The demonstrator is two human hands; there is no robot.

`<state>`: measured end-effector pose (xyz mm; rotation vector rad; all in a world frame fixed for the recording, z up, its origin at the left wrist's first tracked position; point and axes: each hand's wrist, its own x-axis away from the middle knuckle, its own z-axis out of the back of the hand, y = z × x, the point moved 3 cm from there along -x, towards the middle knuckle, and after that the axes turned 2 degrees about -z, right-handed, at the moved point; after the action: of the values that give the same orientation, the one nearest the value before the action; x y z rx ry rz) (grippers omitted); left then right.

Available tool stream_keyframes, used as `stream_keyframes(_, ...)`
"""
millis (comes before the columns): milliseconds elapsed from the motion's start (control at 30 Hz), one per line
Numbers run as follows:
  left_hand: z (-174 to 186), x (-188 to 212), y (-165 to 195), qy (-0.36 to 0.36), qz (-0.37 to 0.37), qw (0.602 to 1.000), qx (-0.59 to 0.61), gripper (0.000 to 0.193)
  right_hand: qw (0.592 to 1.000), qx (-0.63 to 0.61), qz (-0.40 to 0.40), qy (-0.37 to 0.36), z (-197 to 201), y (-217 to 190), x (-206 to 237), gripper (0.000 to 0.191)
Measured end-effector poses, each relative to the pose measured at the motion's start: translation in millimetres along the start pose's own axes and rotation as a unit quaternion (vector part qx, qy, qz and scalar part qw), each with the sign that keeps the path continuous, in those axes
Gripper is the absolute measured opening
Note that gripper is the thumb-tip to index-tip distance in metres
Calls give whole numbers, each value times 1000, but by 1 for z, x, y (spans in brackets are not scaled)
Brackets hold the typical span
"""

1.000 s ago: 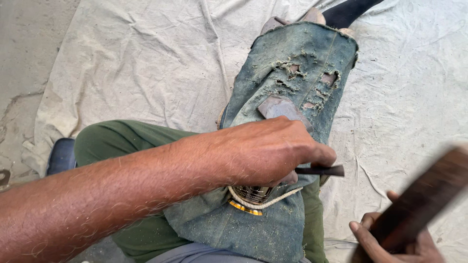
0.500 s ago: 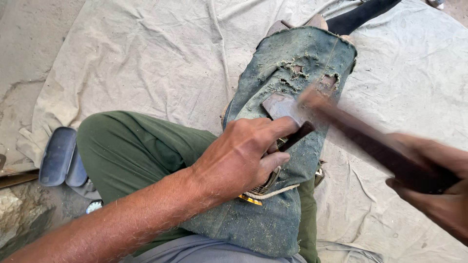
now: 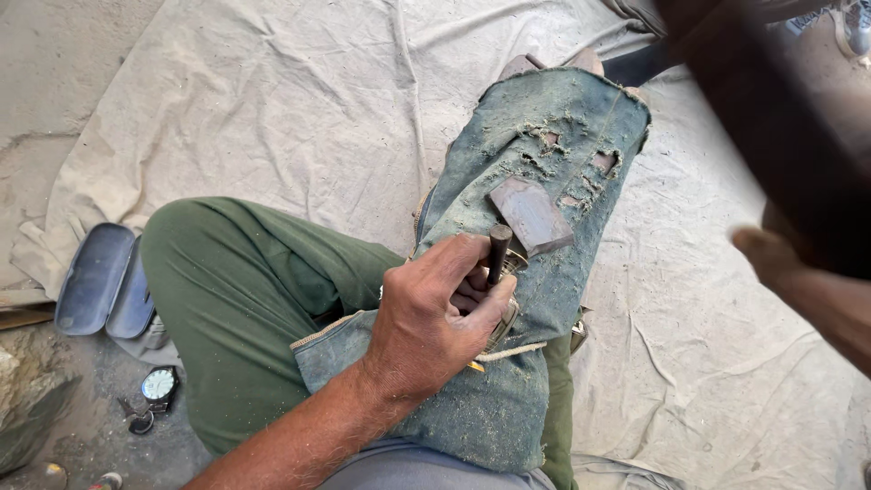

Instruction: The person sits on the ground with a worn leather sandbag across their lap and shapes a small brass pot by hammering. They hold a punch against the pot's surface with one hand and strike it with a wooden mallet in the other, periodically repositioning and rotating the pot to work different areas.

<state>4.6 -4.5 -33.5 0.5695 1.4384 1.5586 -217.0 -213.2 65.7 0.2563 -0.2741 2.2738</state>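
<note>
Since half a second ago, our right hand (image 3: 771, 249) has swung up and out with its dark mallet (image 3: 771, 118), now raised and blurred at the upper right; we cannot tell how its fingers lie. Our left hand (image 3: 435, 318) has its fingers curled tight around 1 dark chisel (image 3: 498, 249), held upright against the small flat workpiece (image 3: 531, 215) on the worn denim cloth (image 3: 544, 136) over our leg. Lying left: 1 open spectacle case (image 3: 104, 281), 1 wristwatch (image 3: 158, 385).

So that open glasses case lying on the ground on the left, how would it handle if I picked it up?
The open glasses case looks like a hard shell, so probably stiff and light. Its hinged halves lie spread, so one may flap. The smooth surface could be a little slippery.
</note>
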Motion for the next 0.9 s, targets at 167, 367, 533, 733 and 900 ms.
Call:
stream_keyframes(167, 1, -7, -6, -32, 29, 999, 13, 22, 994, 56, -89, -24, -9, 24, 4, 69)
stream_keyframes(367, 6, -33, -4, -163, -41, 986, 7, 39, 846, -468, -243, 80, -50, 35, 44, 50)
stream_keyframes(533, -1, -49, -1, -244, -87, 965, -30, 45, 854, -466, -218, 75, -75, 19, 83, 53)
stream_keyframes(733, -4, -52, 2, -258, -68, 961, -66, 47, 871, -387, -298, 46, -84, 15, 86, 53)
stream_keyframes(900, -11, -49, 11, -306, -97, 940, -114, 44, 910, -291, -292, -37, -94, 12, 90, 47)
